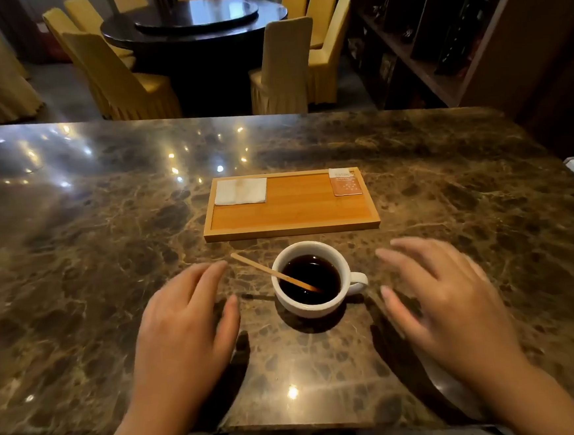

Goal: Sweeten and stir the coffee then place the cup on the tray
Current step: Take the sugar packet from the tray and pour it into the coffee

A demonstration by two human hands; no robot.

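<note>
Sitting near the front of the marble surface (76,268), the cup (309,279) is just in front of the tray (292,231) and not yet on it. It looks like glazed ceramic: stiff, smooth, breakable, and fairly heavy for its size with dark coffee (309,277) close to the rim, so any tilt would probably spill. A thin wooden stirrer (272,272) leans loose in it, its free end over the left rim, and could tip out. The handle (357,282) points right, the surest place to take hold. The sugar packet (344,182) lies on the tray's far right corner, a napkin (240,191) at far left. Left hand (184,328) and right hand (447,304) hover either side, each grip spread and holding nothing.
</note>
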